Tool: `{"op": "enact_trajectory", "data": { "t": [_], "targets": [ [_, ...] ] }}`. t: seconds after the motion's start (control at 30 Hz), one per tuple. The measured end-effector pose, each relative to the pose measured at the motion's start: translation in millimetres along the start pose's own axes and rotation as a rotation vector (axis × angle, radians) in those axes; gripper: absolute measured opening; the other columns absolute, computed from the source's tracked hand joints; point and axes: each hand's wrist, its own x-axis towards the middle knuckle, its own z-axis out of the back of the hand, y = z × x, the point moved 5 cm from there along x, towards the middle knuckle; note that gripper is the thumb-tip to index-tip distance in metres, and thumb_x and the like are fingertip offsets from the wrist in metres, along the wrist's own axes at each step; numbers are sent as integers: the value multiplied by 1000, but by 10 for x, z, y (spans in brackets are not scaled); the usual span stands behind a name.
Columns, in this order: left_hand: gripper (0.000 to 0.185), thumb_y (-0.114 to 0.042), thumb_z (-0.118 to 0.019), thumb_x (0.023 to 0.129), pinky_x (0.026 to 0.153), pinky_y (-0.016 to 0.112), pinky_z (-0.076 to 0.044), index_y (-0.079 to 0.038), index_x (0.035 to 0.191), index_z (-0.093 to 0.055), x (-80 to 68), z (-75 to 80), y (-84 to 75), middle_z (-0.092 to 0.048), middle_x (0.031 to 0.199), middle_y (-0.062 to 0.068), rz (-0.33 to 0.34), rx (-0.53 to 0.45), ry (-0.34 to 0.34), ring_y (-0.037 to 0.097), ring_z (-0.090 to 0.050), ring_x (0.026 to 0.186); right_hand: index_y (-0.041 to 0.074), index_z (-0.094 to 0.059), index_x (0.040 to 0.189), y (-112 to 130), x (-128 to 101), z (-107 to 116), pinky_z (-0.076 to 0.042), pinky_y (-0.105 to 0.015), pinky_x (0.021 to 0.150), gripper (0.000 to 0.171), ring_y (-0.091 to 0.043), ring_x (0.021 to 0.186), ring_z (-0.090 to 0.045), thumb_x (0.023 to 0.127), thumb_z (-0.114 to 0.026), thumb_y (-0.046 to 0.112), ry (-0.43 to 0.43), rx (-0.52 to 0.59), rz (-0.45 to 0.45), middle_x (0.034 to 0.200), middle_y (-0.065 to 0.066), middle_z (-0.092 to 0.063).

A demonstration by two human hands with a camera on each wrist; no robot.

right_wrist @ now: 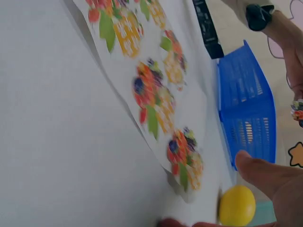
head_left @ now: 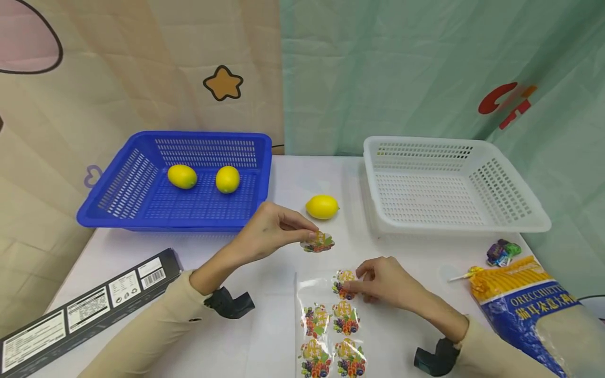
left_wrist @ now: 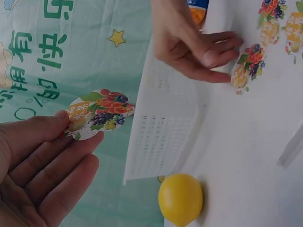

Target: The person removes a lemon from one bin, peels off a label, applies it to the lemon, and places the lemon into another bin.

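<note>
The left grip (head_left: 269, 231) pinches a roundish, multicoloured, fruit-printed sticker (head_left: 322, 243) above the white worktop (head_left: 269, 315), near an oval yellow lemon (head_left: 322, 207). The right grip (head_left: 388, 283), thumb and fingers parted, is positioned at the upper-right sticker of a glossy, pale, rectangular sticker sheet (head_left: 312, 287) lying on the worktop.

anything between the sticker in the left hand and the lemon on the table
Nothing visible blocks it: in the head view, the lemon lies just beyond the sticker, with only bare white table and the left hand's own fingertips about the gap.
</note>
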Motion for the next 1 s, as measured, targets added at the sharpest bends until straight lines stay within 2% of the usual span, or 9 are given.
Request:
{"op": "enact_trajectory", "data": {
  "t": [0.07, 0.13, 0.2, 0.27, 0.4, 0.53, 0.67, 0.83, 1.0],
  "targets": [
    [9, -7, -76, 85, 70, 38, -59, -3, 94, -79, 2, 14, 10, -75, 88, 3, 8, 11, -7, 15, -72, 76, -3, -69, 98, 34, 39, 136, -52, -30, 56, 53, -14, 61, -64, 85, -73, 48, -122, -176, 17, 73, -2, -69],
    [9, -7, -76, 85, 69, 35, -59, -3, 94, -79, 4, 24, 18, -75, 88, 3, 13, 25, -10, 14, -72, 76, -4, -66, 114, 49, 100, 243, -57, -35, 68, 55, -20, 77, -68, 87, -72, 44, -197, -206, 46, 92, -10, -72],
    [10, -7, -76, 86, 69, 31, -59, -4, 94, -79, 5, 30, 25, -75, 89, 2, 17, 44, -8, 13, -72, 76, -5, -57, 130, 45, 184, 294, -56, -40, 85, 60, -29, 100, -68, 90, -72, 36, -212, -160, 102, 117, -19, -66],
    [10, -7, -76, 86, 69, 30, -59, -4, 94, -79, 6, 28, 33, -75, 88, 2, 26, 47, -3, 13, -72, 76, -5, -44, 143, 36, 291, 294, -48, -44, 98, 66, -34, 124, -55, 92, -71, 27, -184, -64, 153, 141, -22, -51],
    [9, -8, -76, 86, 69, 31, -59, -4, 94, -79, 11, 19, 45, -75, 88, 2, 37, 50, 2, 12, -72, 76, -2, -26, 153, 29, 584, 275, -35, -43, 110, 78, -34, 142, -32, 92, -71, 17, -188, 48, 149, 158, -18, -27],
    [9, -7, -76, 86, 70, 34, -59, -4, 94, -79, 13, 7, 57, -75, 88, 2, 42, 55, 1, 12, -72, 76, 3, -17, 156, 50, 951, 280, -30, -46, 113, 93, -37, 144, -26, 85, -77, 14, -222, 64, 86, 161, -17, -18],
    [9, -6, -75, 86, 70, 35, -59, -3, 94, -78, 3, 10, 79, -75, 87, 3, 49, 43, 3, 12, -72, 76, 9, -18, 157, 120, 1249, 267, -28, -49, 115, 104, -40, 142, -29, 77, -84, 13, -195, 26, 81, 160, -17, -22],
    [9, -6, -75, 86, 70, 31, -59, -3, 94, -78, 3, 32, 98, -75, 88, 3, 47, 40, -2, 12, -72, 77, 8, -45, 146, 235, 1363, 210, -34, -47, 111, 79, -33, 130, -46, 77, -82, 6, -168, 27, 205, 148, -14, -46],
    [9, -5, -75, 86, 70, 29, -59, -2, 94, -78, 9, 77, 100, -75, 89, 5, 27, 57, -37, 13, -72, 77, 12, -60, 133, 407, 1220, 106, -47, -43, 96, 60, -24, 111, -55, 77, -80, 0, -113, 64, 398, 132, -6, -58]
  ]
}}
